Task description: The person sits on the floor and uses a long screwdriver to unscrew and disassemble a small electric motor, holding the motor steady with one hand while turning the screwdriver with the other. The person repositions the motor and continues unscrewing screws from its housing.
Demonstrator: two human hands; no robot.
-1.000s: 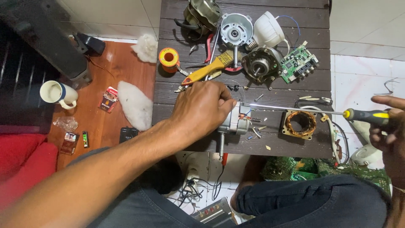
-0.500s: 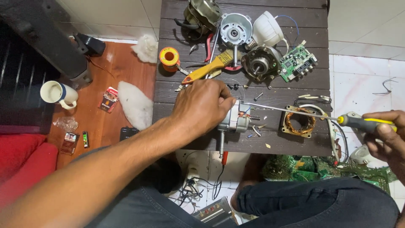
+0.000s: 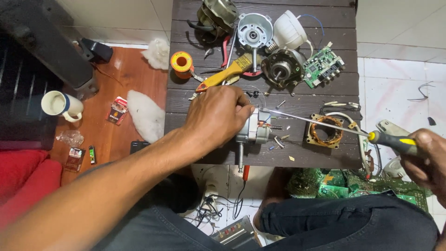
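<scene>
My left hand (image 3: 217, 116) grips a small silver motor housing (image 3: 254, 128) lying on its side on the dark wooden table (image 3: 297, 157), its shaft pointing toward me over the table's near edge. My right hand (image 3: 427, 160) holds a long screwdriver (image 3: 325, 123) by its black and yellow handle at the right edge of the view. The thin blade slants up and left, and its tip meets the motor next to my left fingers. A square copper-wound stator (image 3: 325, 131) lies just under the blade.
Motor parts, a green circuit board (image 3: 324, 69), a yellow-handled brush (image 3: 222, 76), a solder spool (image 3: 181, 64) and loose screws cover the far table. On the floor at left lie a mug (image 3: 60, 105), white wadding (image 3: 146, 115) and small packets. Scrap circuit boards (image 3: 344, 188) lie by my knee.
My right hand has dropped lower and drawn toward me, so the screwdriver slants more steeply, its tip staying at the motor. My left hand keeps its hold.
</scene>
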